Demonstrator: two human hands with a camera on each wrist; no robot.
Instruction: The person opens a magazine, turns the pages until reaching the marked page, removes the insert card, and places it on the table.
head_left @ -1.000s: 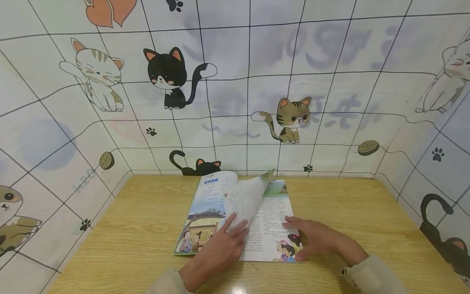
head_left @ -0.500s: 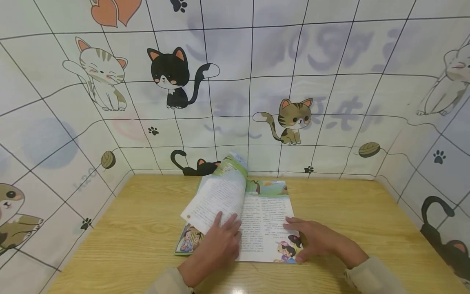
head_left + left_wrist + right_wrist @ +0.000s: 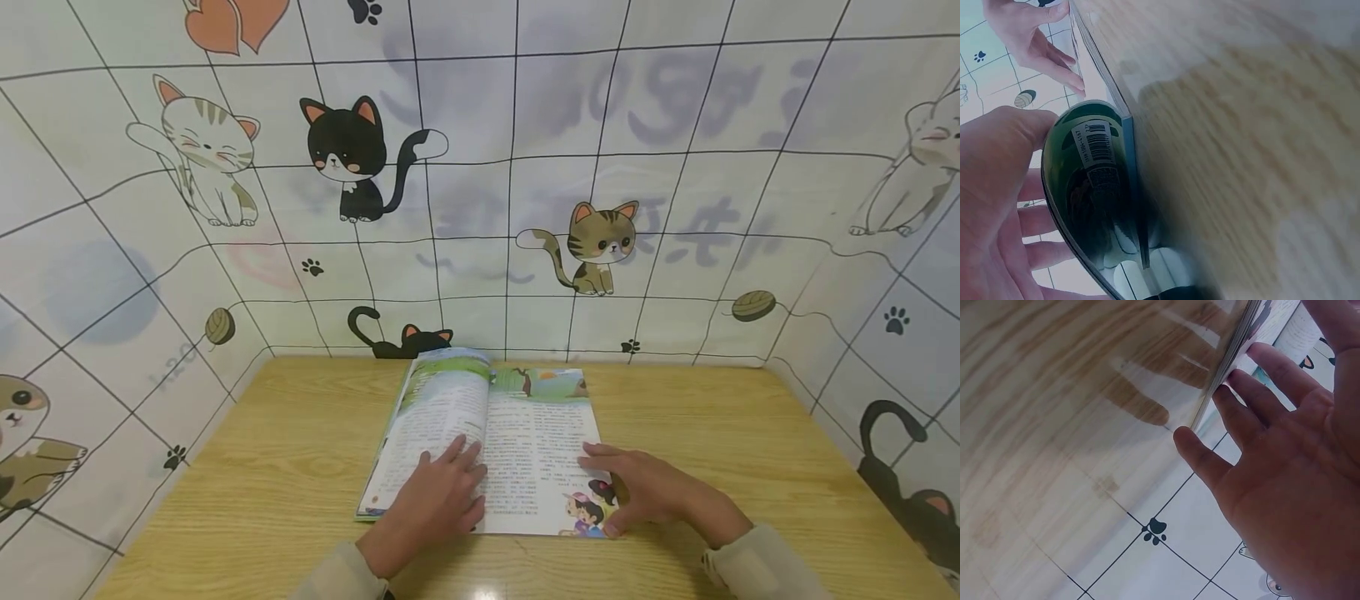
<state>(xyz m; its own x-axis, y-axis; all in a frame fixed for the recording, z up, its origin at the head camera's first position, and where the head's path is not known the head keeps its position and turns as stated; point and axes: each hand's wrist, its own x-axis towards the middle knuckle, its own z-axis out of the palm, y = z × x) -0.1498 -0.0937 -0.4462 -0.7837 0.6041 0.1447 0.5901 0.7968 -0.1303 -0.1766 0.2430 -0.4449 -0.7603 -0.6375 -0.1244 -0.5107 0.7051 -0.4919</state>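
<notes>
An open magazine (image 3: 525, 450) with printed text and colored pictures lies on the table. My left hand (image 3: 442, 492) rests on its left page near the spine, fingers extended. From the left wrist view, the same hand (image 3: 997, 206) lies over the bowed left half, and a barcode label (image 3: 1095, 142) shows on the green cover's underside. At the lower right edge my right hand (image 3: 648, 487) touches the page beside a picture of children. Seen from the right wrist, that hand (image 3: 1285, 444) has its fingers spread along the magazine's edge.
The magazine lies on a wood-grain table (image 3: 300, 417), whose surface reflects light. Behind it and at both sides stand white walls (image 3: 465, 192) with black grid lines and cartoon cats.
A page that was lifted mid-magazine has swung over to the left and now lies flat there. My left hand has shifted slightly left with it. The right hand has stayed in place.
</notes>
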